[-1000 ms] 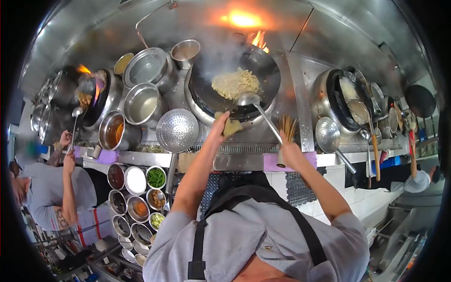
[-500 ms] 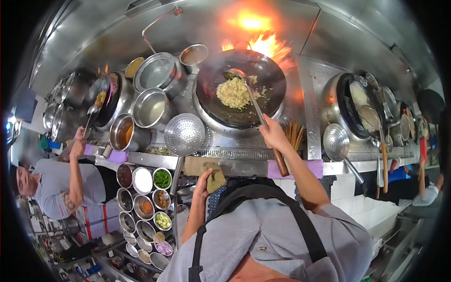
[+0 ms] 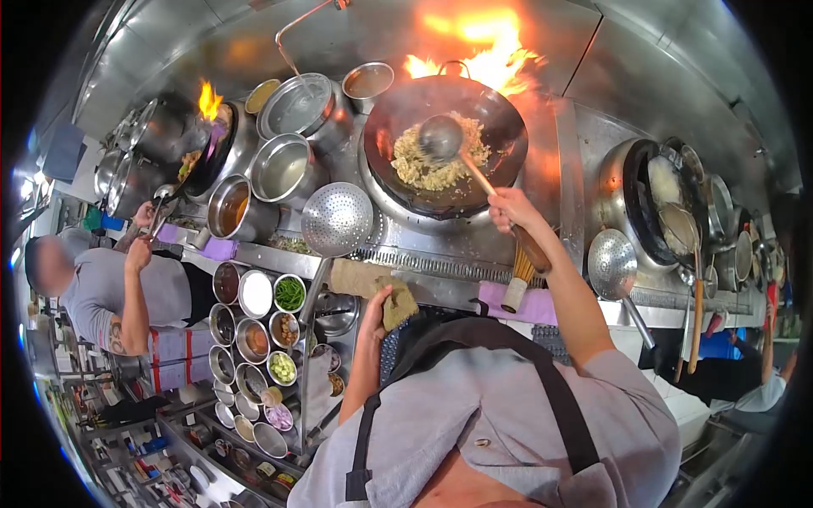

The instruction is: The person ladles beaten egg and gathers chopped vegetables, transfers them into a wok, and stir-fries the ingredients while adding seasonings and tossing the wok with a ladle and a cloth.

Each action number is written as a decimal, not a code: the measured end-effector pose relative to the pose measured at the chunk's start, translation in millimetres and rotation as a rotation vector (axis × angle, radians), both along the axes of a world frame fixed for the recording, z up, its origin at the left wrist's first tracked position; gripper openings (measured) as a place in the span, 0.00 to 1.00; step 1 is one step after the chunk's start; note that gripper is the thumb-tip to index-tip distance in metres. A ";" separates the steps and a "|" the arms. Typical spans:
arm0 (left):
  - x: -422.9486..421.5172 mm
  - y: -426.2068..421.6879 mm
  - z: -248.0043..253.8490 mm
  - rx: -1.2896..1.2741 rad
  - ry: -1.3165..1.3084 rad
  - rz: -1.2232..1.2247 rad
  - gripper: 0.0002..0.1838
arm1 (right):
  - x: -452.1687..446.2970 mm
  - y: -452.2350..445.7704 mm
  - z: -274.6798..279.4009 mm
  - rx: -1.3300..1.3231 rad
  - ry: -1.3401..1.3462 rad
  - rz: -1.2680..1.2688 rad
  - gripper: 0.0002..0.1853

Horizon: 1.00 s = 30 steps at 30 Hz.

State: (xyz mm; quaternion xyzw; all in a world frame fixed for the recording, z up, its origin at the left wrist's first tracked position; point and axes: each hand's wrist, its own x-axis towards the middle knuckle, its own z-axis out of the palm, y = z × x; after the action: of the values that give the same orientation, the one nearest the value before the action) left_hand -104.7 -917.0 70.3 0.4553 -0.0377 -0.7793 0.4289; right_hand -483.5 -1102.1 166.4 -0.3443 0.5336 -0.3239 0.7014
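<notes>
My right hand [image 3: 513, 210] is closed round the wooden-ended handle of a metal ladle [image 3: 441, 138]. The ladle's bowl is over the rice-like food [image 3: 428, 164] in the large dark wok [image 3: 394, 116]. Flames rise behind the wok. My left hand [image 3: 374, 317] grips a folded yellow-brown cloth [image 3: 395, 302] at the counter's front edge, apart from the wok. A bamboo brush [image 3: 520, 280] lies near my right forearm, on a purple cloth [image 3: 539, 306].
A perforated strainer [image 3: 337, 219] and metal pots [image 3: 285, 168] stand left of the wok. Ingredient bowls [image 3: 256, 293] are lower left. A co-worker [image 3: 127, 288] works at a left wok with flames. Another person [image 3: 754, 385] is at far right, near a second strainer [image 3: 611, 264].
Since a second ago, my left hand and the cloth have moved from the wok's rim to the counter edge. The ladle has lifted over the food, which is more spread out. The flames have grown.
</notes>
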 end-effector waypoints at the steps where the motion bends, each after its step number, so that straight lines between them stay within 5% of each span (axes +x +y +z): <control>1: -5.1 2.9 2.8 -0.012 -0.014 0.004 0.22 | 1.5 -7.0 11.1 -0.119 0.181 -0.010 0.10; 6: -26.8 -8.7 26.8 -0.004 0.087 0.089 0.25 | -16.8 -61.3 -8.4 -0.818 1.088 -0.094 0.25; 7: -32.7 -22.7 29.9 -0.061 0.088 0.062 0.27 | -5.9 -68.2 7.7 -0.613 1.008 0.013 0.29; 12: -61.0 -119.3 57.4 -0.105 0.078 -0.061 0.25 | 21.1 -14.0 -17.3 -0.792 0.778 0.278 0.33; 14: -70.7 -152.7 73.0 -0.071 0.093 -0.114 0.25 | 6.8 43.1 21.0 -0.705 1.034 0.464 0.36; 18: -82.9 -208.1 61.2 -0.070 0.017 -0.248 0.25 | -14.8 129.9 7.9 -0.707 1.184 0.359 0.42; 19: -78.8 -228.5 20.7 -0.079 0.081 -0.358 0.25 | -14.9 139.5 1.4 -0.669 1.183 0.299 0.43; 23: -102.7 -219.7 2.1 -0.025 0.195 -0.378 0.22 | 13.8 141.1 -45.8 -0.548 0.954 0.244 0.42; 27: -88.0 -149.8 99.2 -0.054 0.203 -0.345 0.23 | 8.7 167.2 54.7 -0.704 0.697 0.258 0.35; 30: -88.1 -153.8 102.6 -0.126 0.269 -0.250 0.23 | 11.4 177.2 144.1 -0.085 0.575 0.471 0.36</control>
State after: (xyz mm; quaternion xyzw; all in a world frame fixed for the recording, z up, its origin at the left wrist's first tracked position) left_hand -192.7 -1070.9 172.9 0.3109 -0.0851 -0.8765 0.3575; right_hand -472.1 -924.9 310.5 -0.5633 0.6010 -0.0659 0.5632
